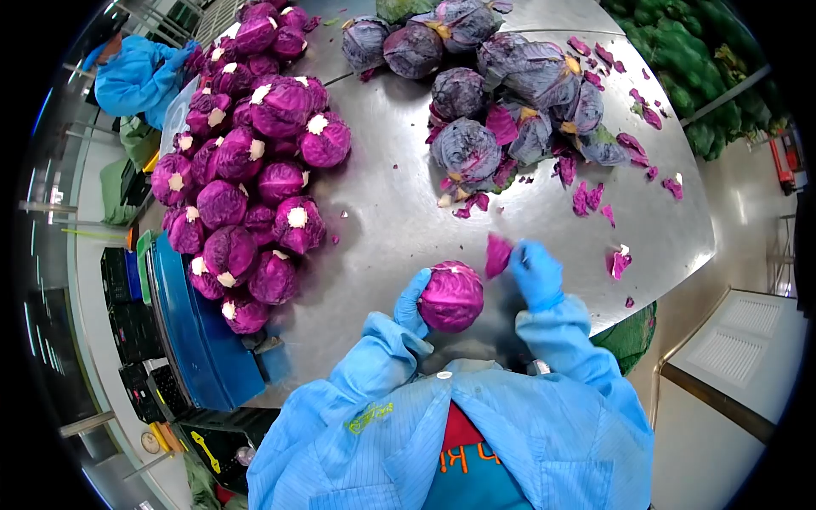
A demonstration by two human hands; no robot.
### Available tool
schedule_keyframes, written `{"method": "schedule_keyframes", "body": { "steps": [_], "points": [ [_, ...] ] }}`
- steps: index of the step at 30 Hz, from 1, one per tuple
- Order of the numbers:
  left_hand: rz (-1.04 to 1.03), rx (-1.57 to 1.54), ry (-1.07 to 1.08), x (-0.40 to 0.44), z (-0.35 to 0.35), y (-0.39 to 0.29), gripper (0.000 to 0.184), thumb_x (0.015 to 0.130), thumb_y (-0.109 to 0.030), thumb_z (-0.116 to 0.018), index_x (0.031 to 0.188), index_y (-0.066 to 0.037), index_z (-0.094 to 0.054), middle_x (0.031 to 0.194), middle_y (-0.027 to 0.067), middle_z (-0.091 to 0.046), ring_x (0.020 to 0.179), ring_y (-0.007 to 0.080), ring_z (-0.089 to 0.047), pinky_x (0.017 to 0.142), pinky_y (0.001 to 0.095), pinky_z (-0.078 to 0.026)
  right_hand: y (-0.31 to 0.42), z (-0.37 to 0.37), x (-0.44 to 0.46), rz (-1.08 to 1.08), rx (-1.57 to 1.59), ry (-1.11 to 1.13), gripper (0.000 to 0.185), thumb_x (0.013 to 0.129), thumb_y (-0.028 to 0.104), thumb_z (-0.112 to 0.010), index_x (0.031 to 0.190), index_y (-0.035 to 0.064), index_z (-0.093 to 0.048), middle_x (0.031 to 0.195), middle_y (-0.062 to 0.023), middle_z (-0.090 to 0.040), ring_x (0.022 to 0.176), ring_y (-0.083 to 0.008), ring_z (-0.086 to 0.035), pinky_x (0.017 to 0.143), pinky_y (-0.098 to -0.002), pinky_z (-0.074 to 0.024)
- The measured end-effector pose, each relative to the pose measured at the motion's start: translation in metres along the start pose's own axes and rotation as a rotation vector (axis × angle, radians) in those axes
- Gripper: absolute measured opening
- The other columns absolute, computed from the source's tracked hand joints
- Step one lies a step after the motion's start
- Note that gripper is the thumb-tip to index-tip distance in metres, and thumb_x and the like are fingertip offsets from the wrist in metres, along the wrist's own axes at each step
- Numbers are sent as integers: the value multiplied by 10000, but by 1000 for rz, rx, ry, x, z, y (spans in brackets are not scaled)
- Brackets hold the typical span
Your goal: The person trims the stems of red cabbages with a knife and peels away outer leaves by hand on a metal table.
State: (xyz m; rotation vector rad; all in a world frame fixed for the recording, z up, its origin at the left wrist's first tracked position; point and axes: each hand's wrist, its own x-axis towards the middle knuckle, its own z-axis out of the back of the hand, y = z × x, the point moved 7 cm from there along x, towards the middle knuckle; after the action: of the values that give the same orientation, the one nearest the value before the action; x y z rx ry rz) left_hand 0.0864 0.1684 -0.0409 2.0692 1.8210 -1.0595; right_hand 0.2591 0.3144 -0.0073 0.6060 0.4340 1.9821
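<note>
My left hand (411, 304), in a blue glove, is closed around the left side of a peeled red cabbage (452, 297). The cabbage is bright purple with pale veins, close to my body at the table's near edge. To its right, my gloved right hand (537, 274) is curled shut, with a torn purple cabbage leaf (498, 255) at its fingers. The leaf is apart from the cabbage. Beyond my hands lies a group of unpeeled red cabbages (466, 150) with dull, greyish outer leaves. On the left, peeled red cabbages (223, 204) are heaped up, several showing white cut stems.
The steel table (382, 195) carries loose leaf scraps (586, 200) on its right side. A blue bin (200, 323) stands at the left edge. Green net sacks (697, 68) are at the back right. Another person's blue sleeve (144, 81) shows behind the heap.
</note>
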Motion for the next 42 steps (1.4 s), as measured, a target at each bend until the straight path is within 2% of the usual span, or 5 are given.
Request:
{"method": "schedule_keyframes", "body": {
  "steps": [4,9,21,28,42],
  "points": [
    [99,-12,29,-7,2,9,604,888,-439,-578,1299,-5,-493,1272,193,-566,1155,323,-570,1042,477,-427,-72,9,18,-236,-24,-200,296,862,243,-674,1121,111,-619,709,-83,-625,621,-197,-625,599,-316,-502],
    [83,60,6,-9,-9,2,578,874,-401,-605,1270,11,-517,1217,180,-598,1110,296,-593,1006,436,-456,26,19,4,-342,757,393,415,789,168,-769,1164,69,-619,788,27,-573,704,-38,-494,645,-200,-438],
    [-208,510,-59,-14,-6,-9,467,844,-257,-692,1201,23,-580,1113,121,-636,1001,187,-603,914,332,-470,76,10,-8,22,570,645,414,790,339,-771,1072,59,-655,878,-60,-667,757,-116,-593,700,-269,-497],
    [-655,1272,-236,-45,-45,-32,551,823,-308,-720,1246,5,-556,1154,142,-609,1054,239,-595,961,349,-449,54,-5,-19,-295,787,707,357,829,309,-730,1074,62,-653,840,-53,-662,734,-101,-595,690,-273,-499],
    [-808,1571,-244,-51,-51,-36,643,806,-352,-730,1290,14,-517,1222,195,-543,1125,322,-528,977,384,-434,48,-28,-36,-631,937,897,382,843,299,-717,1116,46,-629,840,7,-611,698,-77,-535,652,-240,-477]
  ]
}}
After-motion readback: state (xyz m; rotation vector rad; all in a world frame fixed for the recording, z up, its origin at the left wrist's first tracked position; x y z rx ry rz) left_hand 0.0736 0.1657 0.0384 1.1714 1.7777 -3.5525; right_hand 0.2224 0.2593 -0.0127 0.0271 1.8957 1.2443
